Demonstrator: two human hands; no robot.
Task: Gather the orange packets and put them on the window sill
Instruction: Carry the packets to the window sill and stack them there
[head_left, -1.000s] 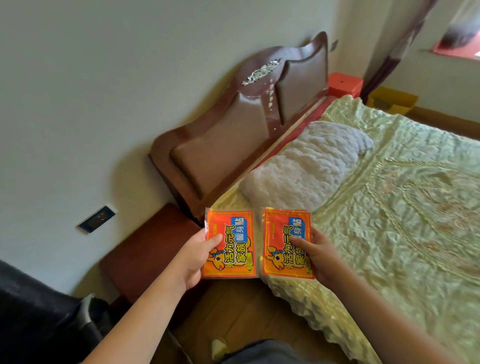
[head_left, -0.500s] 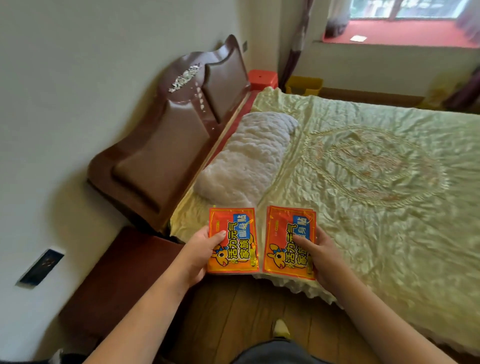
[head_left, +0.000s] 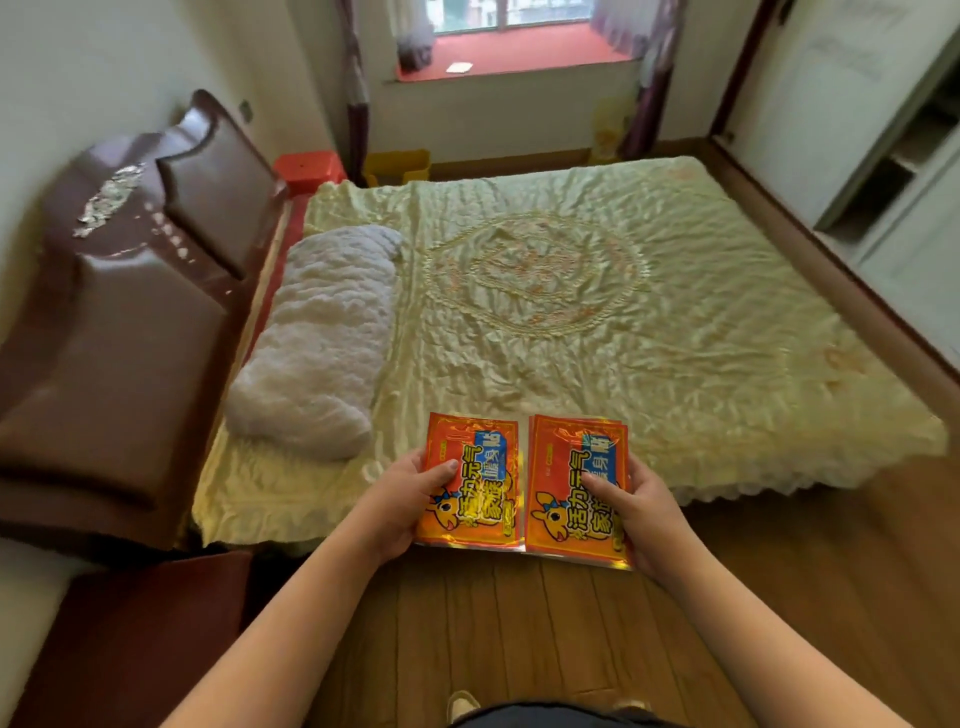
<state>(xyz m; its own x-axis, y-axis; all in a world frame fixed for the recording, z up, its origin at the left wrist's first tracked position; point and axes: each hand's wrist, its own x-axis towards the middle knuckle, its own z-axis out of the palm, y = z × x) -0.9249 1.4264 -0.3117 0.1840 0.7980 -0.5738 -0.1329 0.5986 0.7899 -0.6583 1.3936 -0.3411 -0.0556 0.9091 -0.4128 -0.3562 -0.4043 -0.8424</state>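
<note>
My left hand (head_left: 400, 506) grips an orange packet (head_left: 480, 457) with blue and yellow print by its left edge. My right hand (head_left: 636, 512) grips a small stack of the same orange packets (head_left: 563, 467) by the right edge. Both are held side by side, nearly touching, over the near edge of the bed. The red window sill (head_left: 519, 54) lies at the far end of the room, beyond the bed, with a small pale card (head_left: 458, 67) lying on it.
A bed with a pale yellow satin cover (head_left: 597, 312) fills the middle, with a white fluffy pillow (head_left: 322, 338) and a dark wooden headboard (head_left: 130, 270) on the left. A brown nightstand (head_left: 145, 634) stands near left. Wood floor (head_left: 519, 623) runs under me and along the right by a white wardrobe (head_left: 883, 130).
My view has swung to the right, away from the wall and headboard, so the whole bed and the window sill now show. Both hands keep the packets held in front of me.
</note>
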